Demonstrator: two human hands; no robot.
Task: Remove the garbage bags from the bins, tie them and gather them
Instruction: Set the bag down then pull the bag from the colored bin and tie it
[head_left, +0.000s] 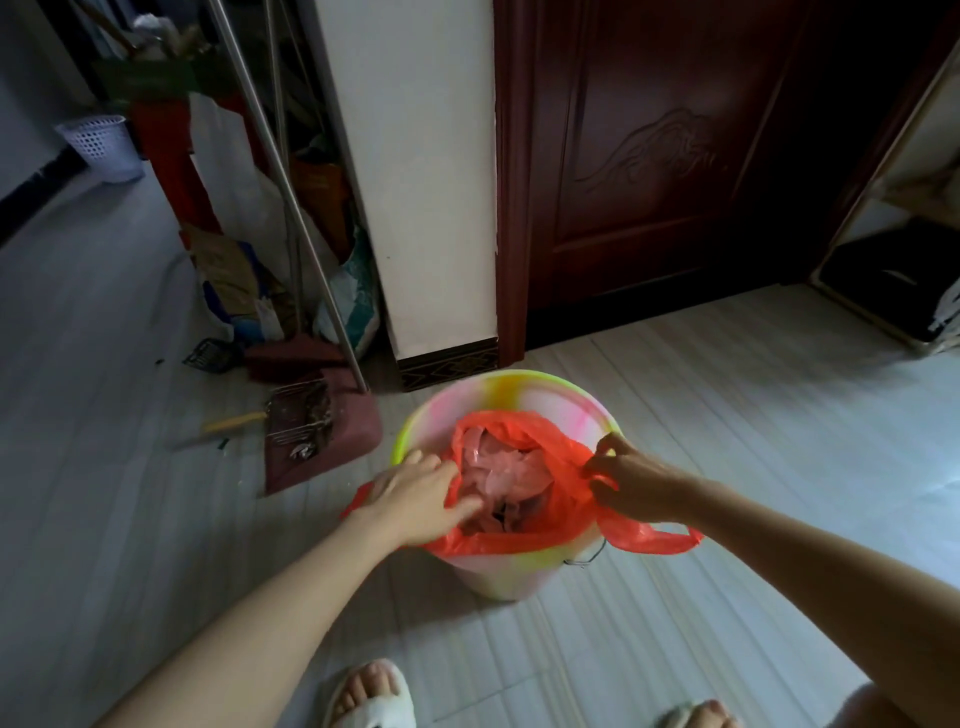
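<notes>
A round pink and yellow bin (519, 387) stands on the pale floor in front of me. An orange-red garbage bag (563, 512) lines it, holding crumpled pink waste. One bag handle (652, 540) hangs outside the bin on the right. My left hand (421, 499) lies over the bin's left rim, its fingers on the bag's left edge. On the right, my right hand (634, 480) pinches the bag's rim with curled fingers.
A dark red dustpan (317, 441) with a wire grate lies on the floor left of the bin, below a metal pole (291, 208) and stacked bags. A white lattice bin (101, 145) stands far left. A dark wooden door (675, 156) is behind. My slippered feet (371, 696) are below.
</notes>
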